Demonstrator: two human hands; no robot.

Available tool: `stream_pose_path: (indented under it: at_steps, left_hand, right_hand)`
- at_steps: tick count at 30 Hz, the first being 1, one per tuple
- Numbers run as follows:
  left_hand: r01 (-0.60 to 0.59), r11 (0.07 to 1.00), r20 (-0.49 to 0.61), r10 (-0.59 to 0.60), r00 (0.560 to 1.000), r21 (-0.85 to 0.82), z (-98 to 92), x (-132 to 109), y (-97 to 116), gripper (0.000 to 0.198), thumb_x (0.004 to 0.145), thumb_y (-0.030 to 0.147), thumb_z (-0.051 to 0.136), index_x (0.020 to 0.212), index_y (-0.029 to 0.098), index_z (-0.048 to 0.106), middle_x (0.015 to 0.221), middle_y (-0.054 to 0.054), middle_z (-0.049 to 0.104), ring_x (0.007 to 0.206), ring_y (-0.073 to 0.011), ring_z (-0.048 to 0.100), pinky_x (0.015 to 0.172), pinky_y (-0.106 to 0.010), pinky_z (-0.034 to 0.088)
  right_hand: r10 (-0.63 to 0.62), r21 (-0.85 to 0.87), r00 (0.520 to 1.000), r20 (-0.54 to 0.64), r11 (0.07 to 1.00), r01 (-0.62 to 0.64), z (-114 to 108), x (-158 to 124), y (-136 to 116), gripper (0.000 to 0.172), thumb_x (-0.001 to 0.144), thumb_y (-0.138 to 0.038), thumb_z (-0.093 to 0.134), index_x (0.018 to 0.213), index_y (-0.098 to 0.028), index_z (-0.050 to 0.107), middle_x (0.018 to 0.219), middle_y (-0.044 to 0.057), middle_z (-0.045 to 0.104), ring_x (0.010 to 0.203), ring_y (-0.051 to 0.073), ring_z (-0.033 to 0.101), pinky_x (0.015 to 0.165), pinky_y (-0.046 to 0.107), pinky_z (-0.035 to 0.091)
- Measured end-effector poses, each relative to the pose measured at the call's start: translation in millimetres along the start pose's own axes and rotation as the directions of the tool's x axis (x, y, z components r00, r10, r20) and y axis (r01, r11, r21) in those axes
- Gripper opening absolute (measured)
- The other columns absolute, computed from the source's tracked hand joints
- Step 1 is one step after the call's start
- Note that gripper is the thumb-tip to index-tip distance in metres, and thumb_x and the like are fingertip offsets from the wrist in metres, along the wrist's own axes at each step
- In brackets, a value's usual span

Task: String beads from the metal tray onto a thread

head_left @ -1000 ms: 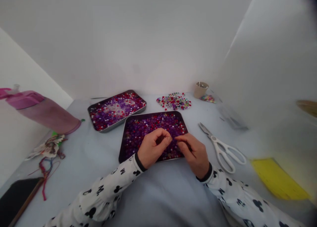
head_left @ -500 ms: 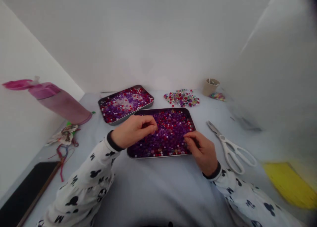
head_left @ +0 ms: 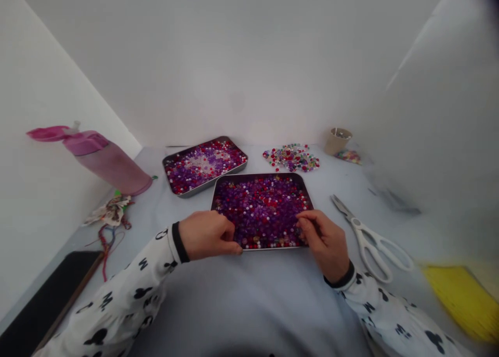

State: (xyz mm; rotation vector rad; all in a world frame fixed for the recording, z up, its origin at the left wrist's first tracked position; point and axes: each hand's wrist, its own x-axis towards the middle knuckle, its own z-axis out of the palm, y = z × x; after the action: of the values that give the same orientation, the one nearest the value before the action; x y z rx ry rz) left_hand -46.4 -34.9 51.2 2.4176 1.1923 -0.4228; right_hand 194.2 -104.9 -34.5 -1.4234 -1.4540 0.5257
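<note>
A dark-rimmed metal tray (head_left: 257, 176) full of purple, red and clear beads (head_left: 265, 206) lies in the middle of the table. My left hand (head_left: 206, 235) is closed over the tray's near left corner, its thumb along the front rim and its fingers curled at the edge, partly hidden. Above the beads at the right side, my right hand (head_left: 323, 240) has thumb and fingertips pinched together. Whatever sits in that pinch is too small to make out.
Behind it stands a second bead tray (head_left: 195, 190). A bead pile (head_left: 292, 158), a paper cup (head_left: 337, 141) and scissors (head_left: 370, 237) are farther right, with a yellow sheet (head_left: 462, 294) at the edge. Leftward are a pink bottle (head_left: 111, 164), coloured strings (head_left: 107, 242) and a dark phone-like slab (head_left: 50, 300).
My left hand has come down from over the beads to the tray's near left corner, its thumb now stretched out. The right hand keeps its pinch in nearly the same place.
</note>
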Motion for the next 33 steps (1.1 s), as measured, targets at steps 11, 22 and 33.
stream_pose_path:
  at_steps: [11,22,33]
  left_hand:
    - [-0.078,0.908,0.152,0.152,0.977,-0.412,-0.9,1.8,-23.7,0.008,0.065,0.027,0.061,0.065,0.018,0.060,0.055,0.004,0.056,0.051,-0.0093,0.046,0.047,-0.018,0.030]
    - [-0.290,0.613,-0.269,0.129,0.954,-0.735,-14.1,23.2,12.6,0.020,0.076,0.035,0.054,0.073,0.017,0.046,0.059,0.006,0.042,0.049,-0.0053,0.035,0.046,-0.017,0.032]
    - [-0.361,0.506,-0.413,0.012,0.911,-0.783,10.9,46.1,52.0,0.024,0.072,0.037,0.058,0.069,0.013,0.057,0.050,0.007,0.040,0.042,-0.0033,0.029,0.038,-0.016,0.022]
  right_hand:
    - [0.084,0.182,0.996,-0.004,0.980,-0.082,3.6,2.1,1.3,0.013,0.084,-0.029,0.050,0.090,-0.020,0.056,0.071,0.001,0.061,0.051,0.011,0.056,0.046,0.022,0.046]
    - [-0.156,0.009,0.983,0.094,0.988,0.155,-18.8,24.2,-26.1,0.016,0.081,-0.026,0.051,0.073,-0.019,0.063,0.073,0.003,0.061,0.064,0.013,0.058,0.058,0.025,0.046]
    - [-0.138,0.074,0.958,0.253,0.990,0.123,-14.0,39.9,-60.5,0.007,0.076,-0.023,0.054,0.072,-0.019,0.058,0.061,-0.003,0.058,0.051,0.010,0.052,0.049,0.022,0.041]
